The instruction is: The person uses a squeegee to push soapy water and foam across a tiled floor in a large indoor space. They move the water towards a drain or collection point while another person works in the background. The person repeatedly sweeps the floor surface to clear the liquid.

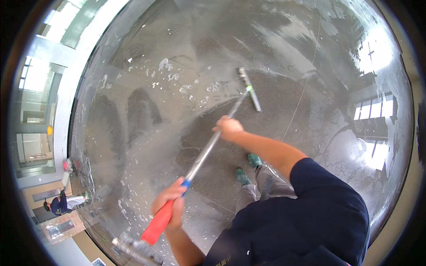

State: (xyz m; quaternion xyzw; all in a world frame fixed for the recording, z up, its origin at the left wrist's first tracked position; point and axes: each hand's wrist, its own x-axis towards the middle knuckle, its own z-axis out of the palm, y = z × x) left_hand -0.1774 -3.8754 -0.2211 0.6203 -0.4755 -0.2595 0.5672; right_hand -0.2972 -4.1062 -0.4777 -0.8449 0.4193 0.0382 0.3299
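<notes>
My left hand [169, 204] is closed around the red and blue grip of a long-handled floor squeegee. Farther down its metal pole [204, 152], my right hand [230, 128] grasps the shaft. The slim, slightly blurred squeegee head [253, 98], with a green part at its joint, rests on the wet concrete floor [279, 99]. Around and right of the head the floor looks darker, while cloudy liquid with white foam patches [165, 65] lies to its left. Past the red grip is a blurred, silvery object [136, 248] that I cannot identify.
My green footwear [243, 176] is on the floor just below the pole. At far left, another person [63, 203] stands near a red-topped machine [67, 165] and loose cables [89, 173]. Glass windows [36, 86] line the left wall. A thin line [301, 96] crosses the floor.
</notes>
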